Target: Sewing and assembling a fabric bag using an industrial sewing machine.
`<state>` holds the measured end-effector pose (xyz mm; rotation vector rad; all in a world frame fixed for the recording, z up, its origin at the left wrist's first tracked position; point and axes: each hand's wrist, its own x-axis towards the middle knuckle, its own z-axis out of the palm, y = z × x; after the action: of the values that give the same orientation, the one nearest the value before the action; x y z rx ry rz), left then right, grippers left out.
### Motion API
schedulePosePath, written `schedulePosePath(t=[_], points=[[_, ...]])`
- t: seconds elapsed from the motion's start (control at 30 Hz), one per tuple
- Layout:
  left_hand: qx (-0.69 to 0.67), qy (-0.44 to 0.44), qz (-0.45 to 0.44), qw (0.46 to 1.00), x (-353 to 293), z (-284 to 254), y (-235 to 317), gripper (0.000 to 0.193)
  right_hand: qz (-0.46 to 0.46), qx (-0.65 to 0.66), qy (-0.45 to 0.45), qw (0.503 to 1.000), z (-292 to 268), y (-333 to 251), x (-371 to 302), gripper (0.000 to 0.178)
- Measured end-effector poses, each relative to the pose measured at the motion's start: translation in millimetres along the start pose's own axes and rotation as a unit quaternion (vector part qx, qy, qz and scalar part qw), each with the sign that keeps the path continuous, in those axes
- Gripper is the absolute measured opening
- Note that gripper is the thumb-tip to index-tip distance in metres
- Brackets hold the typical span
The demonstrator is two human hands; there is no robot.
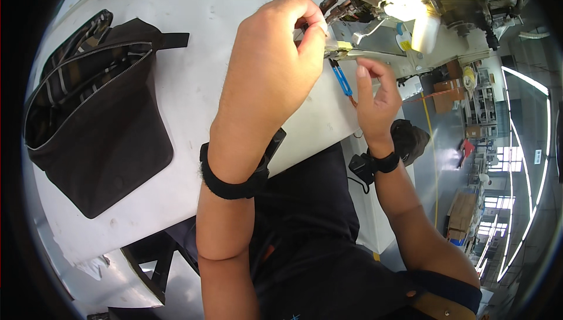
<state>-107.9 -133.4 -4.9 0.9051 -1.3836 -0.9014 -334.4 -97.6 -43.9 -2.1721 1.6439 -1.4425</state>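
My left hand [275, 56] is raised beside the working end of a sewing machine [375, 38]. Its thumb and forefinger are pinched together; whatever sits between them is too small or hidden to make out. Just to its right, my right hand [378, 100] is lifted in front of the machine's bed, thumb and forefinger tips brought close in a pinch. Nothing I can name shows there. Blue-handled thread snips [342, 78] lie on the white table [199, 80] between the two hands. A dark zip pouch [111, 132] with striped lining lies unzipped on the left.
A bright lamp [425, 30] glows under the machine's head. The table's front edge runs close to my lap. Beyond my right arm are a grey floor [434, 144] with a yellow line, cardboard boxes [463, 211] and shelving. Black bands circle both wrists.
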Motion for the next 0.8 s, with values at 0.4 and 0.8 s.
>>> schedulePosePath(t=[0.4,0.8], points=[[-0.010,0.021,0.028,0.999,2,2,1,0.008,-0.043,0.110,-0.015,0.993,33,-53,50,0.017],[0.036,-0.010,0.010,0.999,2,-2,2,0.013,-0.022,0.174,-0.064,0.982,30,-46,54,0.011]])
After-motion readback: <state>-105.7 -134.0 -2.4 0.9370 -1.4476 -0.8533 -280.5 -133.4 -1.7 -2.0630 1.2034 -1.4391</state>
